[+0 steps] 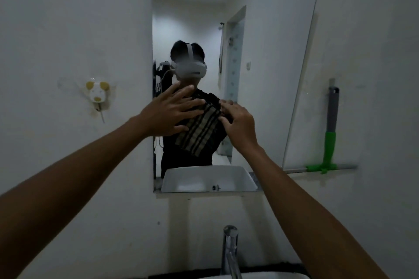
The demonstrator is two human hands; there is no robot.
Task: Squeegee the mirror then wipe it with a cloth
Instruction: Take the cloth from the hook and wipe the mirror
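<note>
A tall frameless mirror (267, 56) hangs on the white wall ahead. A striped dark-and-tan cloth (199, 131) lies flat against the lower middle of the glass. My left hand (170, 113) has its fingers spread straight and overlaps the cloth's upper left corner. My right hand (238, 124) pinches the cloth's upper right edge with curled fingers. A squeegee (330, 138) with a grey and green handle hangs on the wall right of the mirror, its blade level at the bottom, apart from both hands.
A chrome tap (230, 253) rises at the bottom centre over the rim of a white sink (260, 275). A small animal-shaped holder (97, 94) sticks to the wall left of the mirror. A person wearing a white headset is reflected in the mirror.
</note>
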